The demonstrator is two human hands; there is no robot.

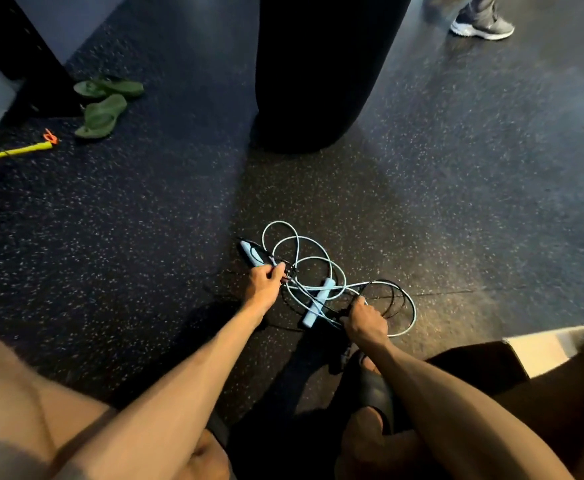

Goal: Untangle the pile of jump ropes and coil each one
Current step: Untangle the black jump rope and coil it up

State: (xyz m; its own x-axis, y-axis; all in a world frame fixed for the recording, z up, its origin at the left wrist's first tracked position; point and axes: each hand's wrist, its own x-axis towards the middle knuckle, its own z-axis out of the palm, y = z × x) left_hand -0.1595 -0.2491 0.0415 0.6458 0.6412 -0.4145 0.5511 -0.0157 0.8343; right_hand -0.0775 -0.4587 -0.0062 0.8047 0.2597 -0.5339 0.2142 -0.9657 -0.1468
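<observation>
A light blue jump rope [297, 237] lies in loose loops on the dark speckled floor, tangled with a thin black rope [392, 296]. One blue handle [318, 301] rests in the middle of the pile; another blue handle [252, 254] lies at the pile's left. My left hand [266, 284] is closed on cords beside that left handle. My right hand [365, 322] grips blue and black cords at the pile's right side.
A black punching bag [318, 71] hangs just beyond the pile. Green sandals [102, 105] and a yellow-handled orange rope [20, 150] lie at the far left. Another person's grey shoe [482, 26] is top right. A cardboard box [543, 351] sits by my right knee.
</observation>
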